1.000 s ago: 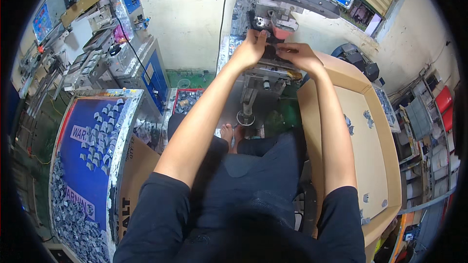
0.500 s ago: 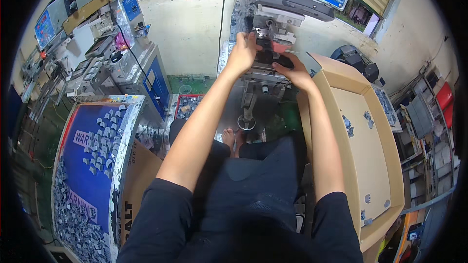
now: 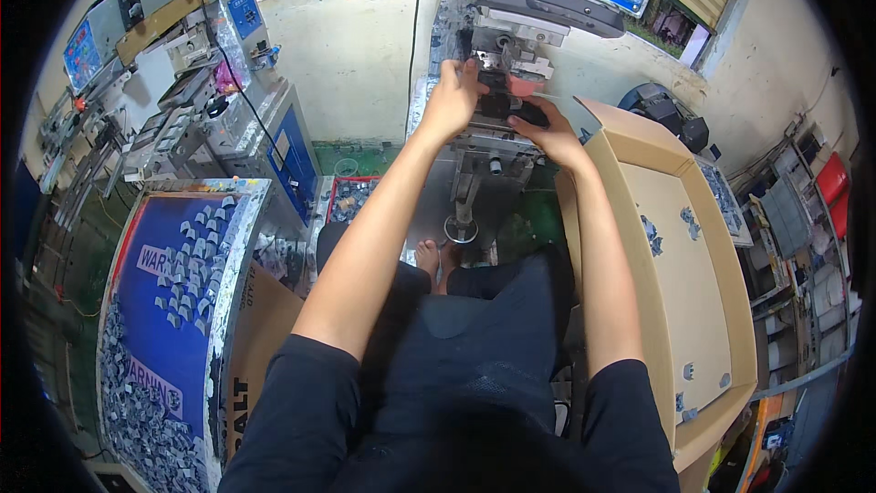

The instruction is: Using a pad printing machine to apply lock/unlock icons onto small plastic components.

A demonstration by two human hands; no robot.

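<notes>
Black-sleeved arms outstretched | left hand, right hand at machine | grips: can't discern

Soft light brightens the pale wall; edges bend toward black corners.

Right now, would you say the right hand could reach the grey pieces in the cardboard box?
Probably yes: the cardboard box stands open beside the right forearm and nothing covers the grey pieces, though the right hand is at the pad-printing machine.
</notes>
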